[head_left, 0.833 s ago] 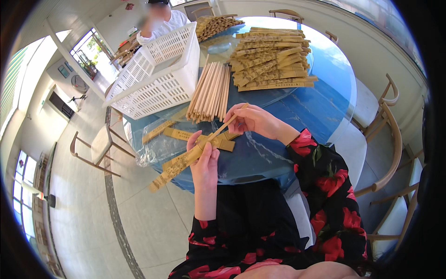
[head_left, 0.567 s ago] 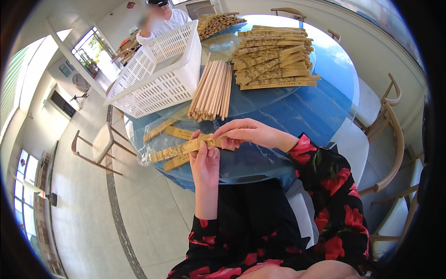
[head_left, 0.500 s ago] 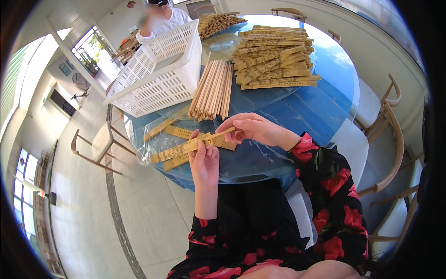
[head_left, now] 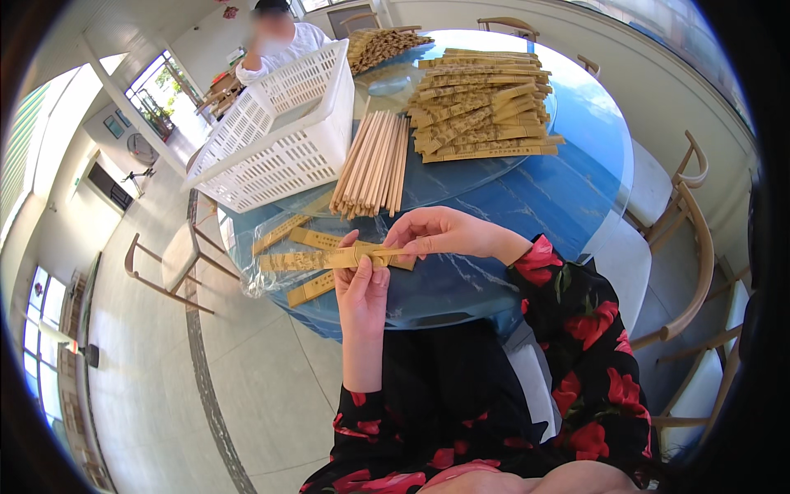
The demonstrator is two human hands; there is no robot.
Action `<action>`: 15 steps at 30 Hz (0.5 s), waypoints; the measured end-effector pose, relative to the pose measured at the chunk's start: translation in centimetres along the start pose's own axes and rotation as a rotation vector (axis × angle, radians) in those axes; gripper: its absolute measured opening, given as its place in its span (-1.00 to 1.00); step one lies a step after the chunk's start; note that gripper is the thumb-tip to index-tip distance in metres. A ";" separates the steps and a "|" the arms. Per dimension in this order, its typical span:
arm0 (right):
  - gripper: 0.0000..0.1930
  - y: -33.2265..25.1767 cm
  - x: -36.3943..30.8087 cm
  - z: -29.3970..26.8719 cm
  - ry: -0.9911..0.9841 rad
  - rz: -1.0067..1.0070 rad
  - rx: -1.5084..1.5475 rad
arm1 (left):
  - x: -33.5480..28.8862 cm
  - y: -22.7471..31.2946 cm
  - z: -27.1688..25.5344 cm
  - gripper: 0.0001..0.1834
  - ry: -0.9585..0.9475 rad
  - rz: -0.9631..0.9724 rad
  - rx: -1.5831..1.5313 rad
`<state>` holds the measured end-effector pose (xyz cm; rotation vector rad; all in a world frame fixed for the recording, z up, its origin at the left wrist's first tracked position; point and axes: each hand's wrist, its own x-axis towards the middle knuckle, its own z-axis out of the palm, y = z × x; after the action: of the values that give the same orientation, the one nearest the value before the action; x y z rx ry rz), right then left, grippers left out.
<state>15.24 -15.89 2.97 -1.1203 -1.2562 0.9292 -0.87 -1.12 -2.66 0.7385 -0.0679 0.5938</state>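
Note:
A tan printed paper chopstick sleeve (head_left: 306, 260) lies level across my left hand (head_left: 360, 286), pinched between thumb and fingers near its right end. With thumb and fingertips my right hand (head_left: 454, 234) grips pale wooden chopsticks (head_left: 396, 252), whose far part is inside the mouth of the sleeve; how many there are cannot be made out. Beneath my hands several more sleeves (head_left: 311, 290) lie on the table, partly covered by the held one. Just beyond them rests a bundle of loose wooden chopsticks (head_left: 372, 169).
A white slatted plastic basket (head_left: 284, 169) stands at the left of the blue glass-topped table (head_left: 568, 185). A large heap of sleeves (head_left: 485, 107) lies beyond my right hand, with another pile (head_left: 383, 48) farther back. Across the table sits a person (head_left: 288, 45) in white. Wooden chairs (head_left: 695, 247) surround the table.
The chopsticks have slid left, deeper into the sleeve, and my right hand has come closer to my left. The sleeve has turned from a slant to nearly level.

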 end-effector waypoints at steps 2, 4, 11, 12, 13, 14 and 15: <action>-0.72 1.5 0.9 0.3 -0.024 -0.027 -0.066 | -0.2 0.3 -0.1 -0.49 -0.026 -0.015 0.116; -0.75 2.1 1.1 0.5 -0.005 -0.046 -0.085 | -0.1 0.0 -0.2 -0.50 -0.048 -0.038 0.158; -0.87 3.1 1.1 0.5 0.029 -0.004 -0.074 | -0.1 0.0 0.6 -0.51 -0.039 -0.061 0.222; -0.87 3.2 1.0 0.4 0.022 -0.002 -0.081 | -0.1 0.0 0.6 -0.51 -0.047 -0.064 0.223; -0.86 3.2 0.9 0.3 0.017 0.001 -0.089 | -0.1 0.0 0.6 -0.52 -0.055 -0.067 0.224; -0.86 3.0 0.8 0.3 0.022 0.004 -0.093 | -0.1 -0.1 0.6 -0.52 -0.065 -0.071 0.223; -0.85 2.8 0.8 0.4 0.018 0.003 -0.094 | -0.1 0.0 0.5 -0.52 -0.060 -0.069 0.224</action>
<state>15.12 -14.40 0.41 -1.2014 -1.2949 0.8685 -0.88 -1.52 -2.36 0.9722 -0.0313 0.5181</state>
